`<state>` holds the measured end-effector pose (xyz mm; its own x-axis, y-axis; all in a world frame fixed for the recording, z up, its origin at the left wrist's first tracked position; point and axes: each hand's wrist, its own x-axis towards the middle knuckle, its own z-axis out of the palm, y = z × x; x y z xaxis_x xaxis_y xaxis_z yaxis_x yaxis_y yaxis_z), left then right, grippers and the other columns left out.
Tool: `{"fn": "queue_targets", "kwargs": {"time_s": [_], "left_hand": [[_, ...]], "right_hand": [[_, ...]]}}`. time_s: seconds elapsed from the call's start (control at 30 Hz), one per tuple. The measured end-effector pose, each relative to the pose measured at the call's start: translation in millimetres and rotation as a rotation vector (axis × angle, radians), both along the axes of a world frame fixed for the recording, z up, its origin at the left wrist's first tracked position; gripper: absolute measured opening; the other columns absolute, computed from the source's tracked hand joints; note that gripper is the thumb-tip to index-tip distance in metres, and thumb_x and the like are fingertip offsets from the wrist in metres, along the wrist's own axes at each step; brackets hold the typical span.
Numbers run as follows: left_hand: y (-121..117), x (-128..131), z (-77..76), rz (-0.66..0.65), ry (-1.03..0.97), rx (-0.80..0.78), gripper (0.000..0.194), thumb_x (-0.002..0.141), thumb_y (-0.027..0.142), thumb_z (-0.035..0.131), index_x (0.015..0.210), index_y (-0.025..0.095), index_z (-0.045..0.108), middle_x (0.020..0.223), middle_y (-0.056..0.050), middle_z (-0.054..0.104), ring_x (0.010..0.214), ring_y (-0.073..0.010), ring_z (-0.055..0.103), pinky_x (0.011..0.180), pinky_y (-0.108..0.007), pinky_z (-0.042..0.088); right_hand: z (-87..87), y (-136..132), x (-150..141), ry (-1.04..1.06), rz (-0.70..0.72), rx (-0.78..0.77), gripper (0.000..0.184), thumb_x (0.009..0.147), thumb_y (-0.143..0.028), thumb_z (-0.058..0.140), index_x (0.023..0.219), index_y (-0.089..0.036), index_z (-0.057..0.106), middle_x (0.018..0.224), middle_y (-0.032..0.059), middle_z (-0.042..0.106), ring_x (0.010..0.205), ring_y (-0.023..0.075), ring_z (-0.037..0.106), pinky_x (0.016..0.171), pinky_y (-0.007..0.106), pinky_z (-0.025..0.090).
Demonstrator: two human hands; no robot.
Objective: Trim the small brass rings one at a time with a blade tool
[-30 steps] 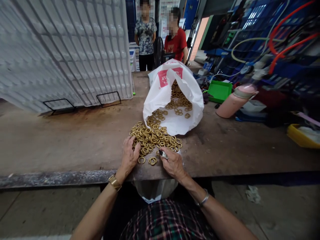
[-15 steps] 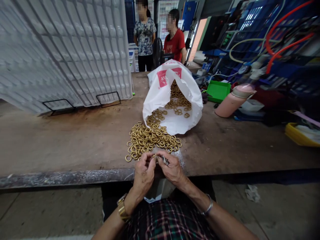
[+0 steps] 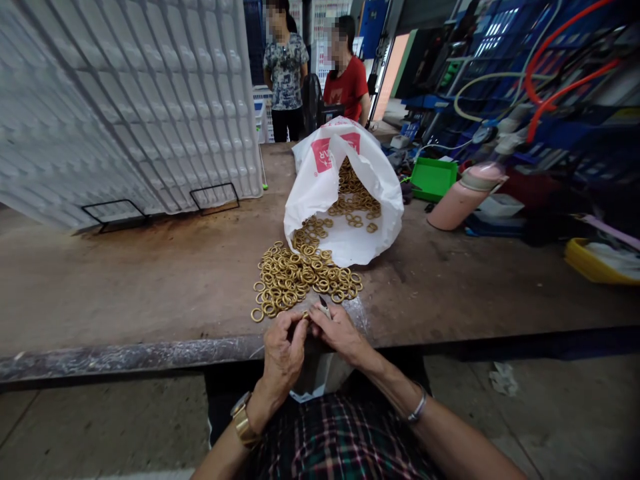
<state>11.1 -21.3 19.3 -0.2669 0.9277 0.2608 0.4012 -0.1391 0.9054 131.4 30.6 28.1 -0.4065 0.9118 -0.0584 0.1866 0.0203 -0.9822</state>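
Note:
My left hand (image 3: 284,347) is closed in a pinch on a brass-coloured ring (image 3: 306,316), which is mostly covered by the fingers. Close beside it, my right hand (image 3: 340,333) is closed around a small knife (image 3: 325,307) with a dark pointed tip and a pale body; its lower part is hidden in the palm. Just beyond both hands lies a heap of similar rings (image 3: 287,280) on the table. The heap runs back into the mouth of a white plastic bag (image 3: 313,193) with red print, which lies on its side with more rings inside.
White ribbed plastic trays (image 3: 200,100) stand in black wire holders at the left. On the right are a pink bottle (image 3: 457,203), a green tray (image 3: 434,179) and a yellow container (image 3: 595,263). The table's front edge (image 3: 125,360) is worn. Two people are behind the table.
My hands have drawn slightly apart, the left a little down and left. The knife has turned in my right hand, so its dark tip now points up. The view has shifted slightly.

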Motion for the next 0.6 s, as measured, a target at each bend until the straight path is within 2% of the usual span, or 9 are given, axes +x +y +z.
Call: {"fn": "queue_targets", "kwargs": {"time_s": [0.1,0.17,0.27,0.37,0.6], "left_hand": [[-2.5,1.6,2.3,-0.051,-0.120,-0.082,0.011,0.080,0.026,0.051,0.082,0.020,0.060,0.073,-0.001,0.063,0.067,-0.0141,0.058,0.064,-0.025,0.045],[-4.3,2.6,5.8,-0.067,-0.211,-0.145,0.012,0.080,0.029,0.051,0.080,0.019,0.058,0.067,0.001,0.059,0.059,-0.0118,0.055,0.057,-0.023,0.044],[-6.5,2.9,11.9,-0.109,-0.386,-0.300,0.020,0.080,0.038,0.051,0.080,0.018,0.054,0.057,0.005,0.051,0.045,-0.0084,0.046,0.045,-0.020,0.039],[-8.0,1.5,15.2,-0.157,-0.515,-0.421,0.029,0.078,0.046,0.051,0.079,0.017,0.051,0.059,0.004,0.052,0.043,-0.0072,0.045,0.042,-0.019,0.038],[-9.2,-1.0,9.3,-0.230,-0.656,-0.454,0.030,0.078,0.047,0.052,0.079,0.018,0.048,0.060,0.004,0.052,0.043,-0.0058,0.045,0.042,-0.018,0.039]], "right_hand": [[3.0,1.4,-0.6,-0.020,-0.026,0.045,0.025,0.080,-0.034,0.047,0.062,-0.018,0.052,0.051,-0.0050,0.046,0.049,0.0081,0.041,0.049,0.019,0.035],[4.2,1.9,-1.3,-0.059,-0.040,0.111,0.020,0.078,-0.031,0.048,0.066,-0.017,0.055,0.056,-0.0042,0.049,0.054,0.0087,0.044,0.053,0.020,0.036],[3.1,1.2,-2.2,-0.123,-0.020,0.182,0.022,0.081,-0.031,0.046,0.067,-0.017,0.057,0.058,-0.0034,0.052,0.055,0.0089,0.045,0.055,0.020,0.037],[1.5,-0.7,-2.4,-0.149,0.018,0.195,0.025,0.083,-0.031,0.044,0.068,-0.017,0.058,0.059,-0.0028,0.054,0.055,0.0090,0.046,0.054,0.020,0.037],[4.1,-0.7,-3.0,-0.107,0.036,0.149,0.025,0.083,-0.029,0.042,0.068,-0.017,0.058,0.057,-0.0025,0.055,0.056,0.0095,0.050,0.054,0.020,0.039]]}}
